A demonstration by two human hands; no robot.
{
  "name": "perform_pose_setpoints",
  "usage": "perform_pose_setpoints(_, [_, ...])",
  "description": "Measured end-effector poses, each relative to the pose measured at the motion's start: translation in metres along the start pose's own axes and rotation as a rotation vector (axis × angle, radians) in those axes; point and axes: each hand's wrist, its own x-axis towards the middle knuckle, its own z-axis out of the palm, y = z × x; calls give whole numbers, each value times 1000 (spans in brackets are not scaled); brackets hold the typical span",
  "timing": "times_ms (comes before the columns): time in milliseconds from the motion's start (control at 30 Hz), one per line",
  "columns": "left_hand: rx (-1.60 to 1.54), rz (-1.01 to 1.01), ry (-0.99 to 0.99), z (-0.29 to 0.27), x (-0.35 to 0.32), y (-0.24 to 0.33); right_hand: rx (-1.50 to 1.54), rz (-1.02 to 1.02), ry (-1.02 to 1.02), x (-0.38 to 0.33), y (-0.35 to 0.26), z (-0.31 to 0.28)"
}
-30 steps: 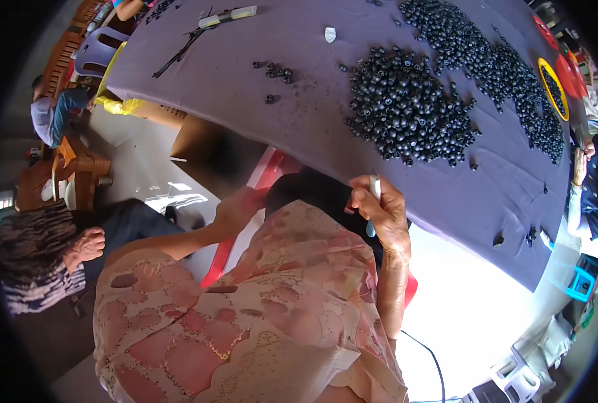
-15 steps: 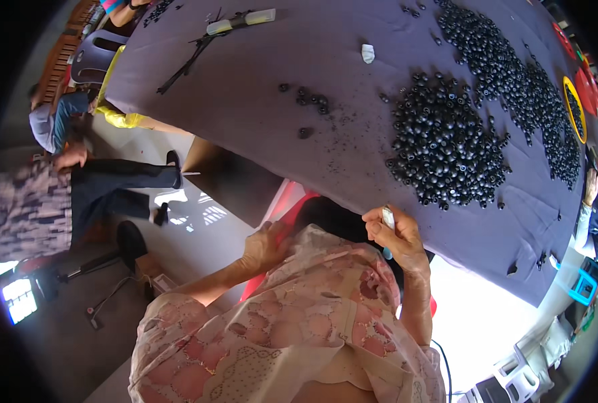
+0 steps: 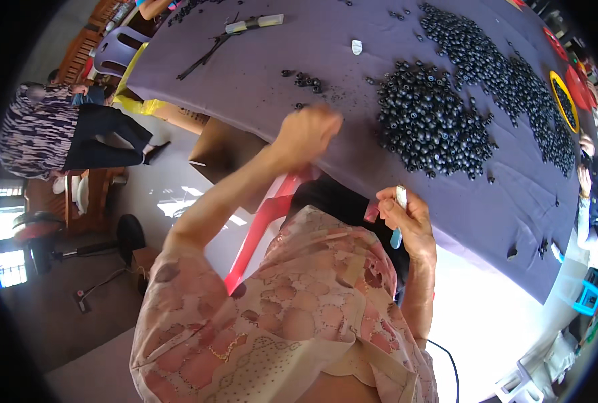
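My left hand (image 3: pixel 306 136) is over the near edge of the cloth-covered table (image 3: pixel 245 111), just below a few small dark round pieces (image 3: pixel 307 80). Motion smears its fingers, so what they hold, if anything, does not show. My right hand (image 3: pixel 410 218) is closed around a slim small tool (image 3: pixel 396 238), white at its upper end and blue at its lower end. A small reddish piece (image 3: pixel 371 212) shows beside those fingers. To the right of my left hand lies a large heap of shiny dark round pieces (image 3: pixel 433 121).
A longer heap of dark pieces (image 3: pixel 493 67) stretches along the far right. A yellow-rimmed tray (image 3: pixel 563 101) stands beyond it. Thin dark sticks (image 3: pixel 208 54) and a white scrap (image 3: pixel 357 47) lie farther back. A person (image 3: pixel 77 127) stands at left, near a cardboard box (image 3: pixel 225 144).
My left hand has risen from beside my lap to above the table edge, forward and right. My right hand keeps the tool, shifted slightly. The person at left has changed posture.
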Motion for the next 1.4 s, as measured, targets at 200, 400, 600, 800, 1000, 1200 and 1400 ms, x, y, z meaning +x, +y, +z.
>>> perform_pose_setpoints(200, [-136,188,431,64,99,-25,-101,-5,-84,-20,-4,0])
perform_pose_setpoints(400, [-18,231,327,80,124,-32,-114,-2,6,-33,12,-9])
perform_pose_setpoints(600, [-269,76,421,75,117,-39,-104,-30,31,-26,16,-1])
perform_pose_setpoints(800, [-2011,-97,8,26,32,43,-4,-154,167,-7,0,4])
perform_pose_setpoints(1000, [-2126,-67,33,15,2,78,-149,-440,403,5,-31,22])
perform_pose_setpoints(1200, [-1690,96,143,14,2,97,-81,-579,444,11,-34,30])
perform_pose_setpoints(1400, [-1755,-55,161,16,3,97,20,-485,402,5,-37,17])
